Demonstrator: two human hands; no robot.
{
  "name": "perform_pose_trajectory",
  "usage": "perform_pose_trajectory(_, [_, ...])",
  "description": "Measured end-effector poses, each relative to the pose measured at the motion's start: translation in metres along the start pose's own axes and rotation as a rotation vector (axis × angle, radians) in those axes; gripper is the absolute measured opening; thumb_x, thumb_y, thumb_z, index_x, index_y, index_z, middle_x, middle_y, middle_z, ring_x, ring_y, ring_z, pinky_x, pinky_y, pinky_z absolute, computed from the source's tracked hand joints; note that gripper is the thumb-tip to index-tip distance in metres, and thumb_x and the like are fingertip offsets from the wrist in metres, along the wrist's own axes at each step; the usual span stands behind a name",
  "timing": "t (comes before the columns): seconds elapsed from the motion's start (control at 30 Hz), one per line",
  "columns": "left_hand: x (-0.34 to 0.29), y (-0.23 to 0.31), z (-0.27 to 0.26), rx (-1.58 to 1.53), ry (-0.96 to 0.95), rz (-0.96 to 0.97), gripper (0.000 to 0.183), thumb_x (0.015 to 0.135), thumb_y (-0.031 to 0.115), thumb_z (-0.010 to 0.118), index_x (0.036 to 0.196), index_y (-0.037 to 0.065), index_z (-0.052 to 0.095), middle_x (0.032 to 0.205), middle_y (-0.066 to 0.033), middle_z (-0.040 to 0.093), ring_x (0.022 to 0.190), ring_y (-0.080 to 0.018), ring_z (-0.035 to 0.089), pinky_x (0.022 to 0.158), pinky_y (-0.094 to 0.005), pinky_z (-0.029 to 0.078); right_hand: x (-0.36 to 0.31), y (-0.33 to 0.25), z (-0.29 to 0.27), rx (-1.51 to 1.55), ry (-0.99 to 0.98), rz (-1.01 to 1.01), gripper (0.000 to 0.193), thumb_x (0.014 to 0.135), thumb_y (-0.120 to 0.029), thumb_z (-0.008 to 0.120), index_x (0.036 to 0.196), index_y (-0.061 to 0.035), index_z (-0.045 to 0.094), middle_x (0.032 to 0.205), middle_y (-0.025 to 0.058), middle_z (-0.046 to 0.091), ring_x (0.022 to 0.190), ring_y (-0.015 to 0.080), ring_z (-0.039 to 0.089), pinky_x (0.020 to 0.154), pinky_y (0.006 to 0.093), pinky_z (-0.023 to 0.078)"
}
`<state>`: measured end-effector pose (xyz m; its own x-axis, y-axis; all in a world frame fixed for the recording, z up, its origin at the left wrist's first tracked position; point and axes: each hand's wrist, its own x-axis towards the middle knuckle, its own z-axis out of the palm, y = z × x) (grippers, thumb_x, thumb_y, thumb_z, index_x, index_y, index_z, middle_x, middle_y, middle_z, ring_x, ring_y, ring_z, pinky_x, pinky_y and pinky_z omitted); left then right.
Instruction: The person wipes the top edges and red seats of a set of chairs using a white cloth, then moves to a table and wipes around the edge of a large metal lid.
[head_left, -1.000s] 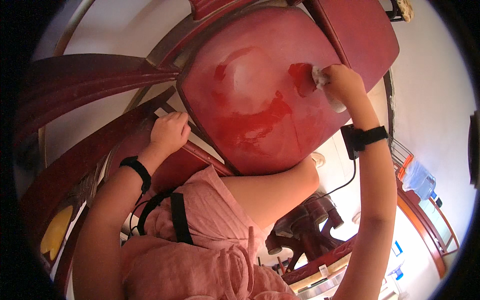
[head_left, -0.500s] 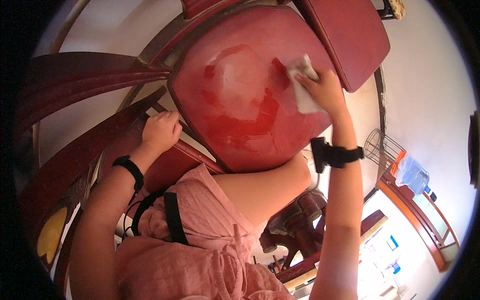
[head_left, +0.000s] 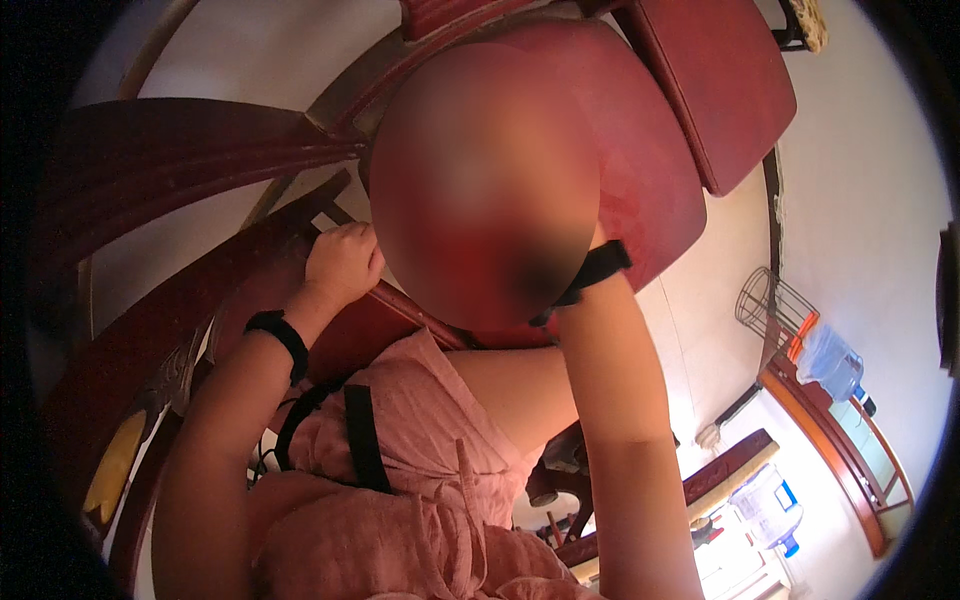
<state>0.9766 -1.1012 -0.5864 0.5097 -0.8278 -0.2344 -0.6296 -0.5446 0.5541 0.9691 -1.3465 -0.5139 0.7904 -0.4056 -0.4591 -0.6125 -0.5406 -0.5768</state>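
Observation:
A dark red, smooth chair seat (head_left: 655, 150) lies before me, its left part covered by a round blurred patch. My right hand (head_left: 525, 170) is over that part of the seat, inside the blur. Its fingers cannot be made out, nor any cloth in them. A black band circles the right wrist. My left hand (head_left: 343, 262) is closed, fingers curled, at the dark red wooden rail (head_left: 395, 305) beside the seat's near left edge. Whatever its fingers hold is hidden. The left wrist also wears a black band.
Another red seat (head_left: 710, 85) stands at the far right of the first. Dark red curved chair parts (head_left: 200, 135) fill the left side. A wire basket (head_left: 770, 305) and a blue plastic water bottle (head_left: 832, 365) are at the right. Another clear bottle (head_left: 768, 510) is lower right.
My right hand, which held a white cloth at the seat's right side, has moved left across the seat. The blurred patch now covers it. My left hand stays by the rail.

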Motion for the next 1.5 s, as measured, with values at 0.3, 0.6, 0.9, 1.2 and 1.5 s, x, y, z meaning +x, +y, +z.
perform_pose_trajectory(0.3, [0.002,-0.002,-0.004,0.075,-0.033,-0.003,0.007,0.071,0.009,0.053,0.070,0.003,0.050,0.067,-0.0134,0.056,0.065,-0.0303,0.057,0.056,-0.0398,0.047,-0.059,0.023,-0.027,0.128,-0.147,-0.110,0.026,0.070,-0.024,0.068,0.086,-0.0035,0.065,0.074,0.0176,0.063,0.070,0.0302,0.063,0.064,0.0379,0.049])
perform_pose_trajectory(0.6, [0.004,0.002,0.002,0.108,-0.030,0.000,0.007,0.071,0.010,0.052,0.070,0.003,0.050,0.069,-0.0128,0.057,0.067,-0.0298,0.057,0.058,-0.0400,0.047,-0.085,0.159,-0.102,-0.673,0.467,0.368,0.032,0.073,-0.030,0.067,0.088,-0.0012,0.064,0.071,0.0155,0.063,0.064,0.0244,0.061,0.061,0.0363,0.046])
perform_pose_trajectory(0.9, [0.002,0.000,0.000,0.123,-0.014,-0.005,0.007,0.072,0.010,0.052,0.072,0.003,0.051,0.069,-0.0135,0.057,0.068,-0.0309,0.057,0.058,-0.0406,0.047,-0.097,0.169,-0.078,0.233,0.661,0.479,0.032,0.075,-0.028,0.067,0.086,0.0025,0.063,0.069,0.0157,0.062,0.065,0.0217,0.059,0.063,0.0339,0.046])
perform_pose_trajectory(1.2, [0.007,0.006,-0.004,0.105,-0.061,0.041,0.007,0.075,0.008,0.052,0.075,0.001,0.050,0.071,-0.0161,0.056,0.068,-0.0336,0.055,0.061,-0.0425,0.044,-0.114,0.107,-0.032,1.041,-0.013,0.360,0.031,0.080,-0.024,0.065,0.097,0.0019,0.059,0.080,0.0061,0.064,0.070,0.0161,0.061,0.064,0.0328,0.049])
perform_pose_trajectory(1.5, [0.007,0.005,0.005,0.176,-0.003,0.004,0.013,0.075,0.013,0.050,0.072,0.001,0.053,0.072,-0.0176,0.058,0.069,-0.0361,0.057,0.062,-0.0454,0.046,-0.154,0.106,0.034,2.381,0.547,0.364,0.022,0.089,-0.028,0.044,0.104,-0.0165,0.054,0.101,0.0020,0.060,0.089,0.0197,0.059,0.076,0.0369,0.047])
